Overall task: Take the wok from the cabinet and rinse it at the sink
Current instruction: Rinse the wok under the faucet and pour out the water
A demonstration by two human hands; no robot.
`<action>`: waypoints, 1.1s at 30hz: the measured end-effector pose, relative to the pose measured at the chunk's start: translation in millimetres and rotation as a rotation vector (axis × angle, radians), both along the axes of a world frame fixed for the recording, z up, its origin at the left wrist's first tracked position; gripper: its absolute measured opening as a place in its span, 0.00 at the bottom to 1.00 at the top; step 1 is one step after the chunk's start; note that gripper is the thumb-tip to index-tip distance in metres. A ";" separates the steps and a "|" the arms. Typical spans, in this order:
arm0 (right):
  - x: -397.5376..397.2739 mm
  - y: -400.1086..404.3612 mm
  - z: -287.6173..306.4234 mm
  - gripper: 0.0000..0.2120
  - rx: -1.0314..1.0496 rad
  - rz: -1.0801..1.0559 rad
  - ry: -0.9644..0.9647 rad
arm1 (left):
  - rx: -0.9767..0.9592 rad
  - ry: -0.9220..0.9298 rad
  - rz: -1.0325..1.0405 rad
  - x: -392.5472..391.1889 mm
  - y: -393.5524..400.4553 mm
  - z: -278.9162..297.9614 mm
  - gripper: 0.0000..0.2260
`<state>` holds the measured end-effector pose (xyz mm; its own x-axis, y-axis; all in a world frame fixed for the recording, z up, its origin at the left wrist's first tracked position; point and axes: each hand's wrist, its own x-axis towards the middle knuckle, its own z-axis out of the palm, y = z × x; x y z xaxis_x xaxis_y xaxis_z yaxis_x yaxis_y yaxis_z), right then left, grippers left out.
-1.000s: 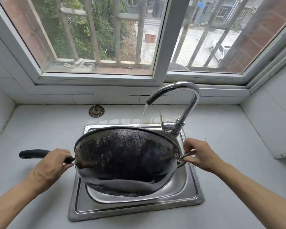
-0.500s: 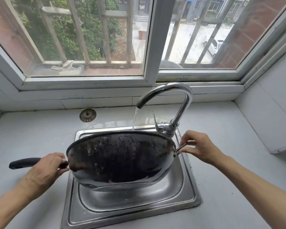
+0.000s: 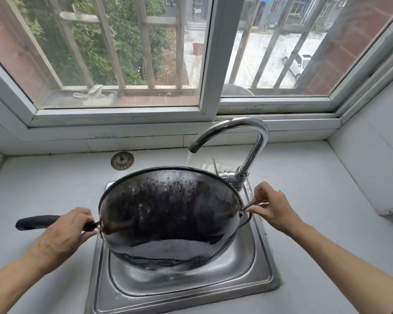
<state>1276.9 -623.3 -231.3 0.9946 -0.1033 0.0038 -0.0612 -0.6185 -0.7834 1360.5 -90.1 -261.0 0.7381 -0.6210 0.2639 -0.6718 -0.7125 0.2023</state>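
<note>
Wok of blackened round steel (image 3: 168, 214), tipped toward me so its dark, spotted inside faces the camera, hangs over the square stainless-steel sink (image 3: 262, 277), its lower rim down inside the basin. My left hand (image 3: 64, 234) is wrapped around the wok's long black handle (image 3: 35, 222) close to where it joins the pan, with the handle's end sticking out to the left over the pale grey surface (image 3: 43, 191). My right hand (image 3: 272, 207) pinches the small metal loop handle (image 3: 247, 206) on the opposite rim, fingers curled tight on it. A thin stream of water (image 3: 189, 158) falls from the curved chrome tap (image 3: 247, 137) behind the far rim of the wok; I cannot tell whether it lands inside the pan or just behind it. A shallow pool of water glints along the low side of the wok. A round metal drain strainer (image 3: 122, 160) lies on the surface, behind the sink and to the left of the tap. Beyond the white-framed window (image 3: 208, 64), metal bars cross a view of green foliage, with a white car (image 3: 297, 64) parked on pavement.
</note>
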 end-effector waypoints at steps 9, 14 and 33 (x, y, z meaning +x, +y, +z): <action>3.4 0.3 -3.0 0.20 0.049 -0.073 0.007 | 0.010 0.195 0.037 -4.4 -0.9 -4.8 0.29; 3.6 -1.5 -1.3 0.22 0.099 -0.105 0.002 | -0.022 0.272 0.038 -7.0 -9.7 3.3 0.29; 5.6 -12.3 -13.1 0.19 0.032 -0.090 0.029 | 0.096 0.396 0.105 4.4 -26.5 25.3 0.13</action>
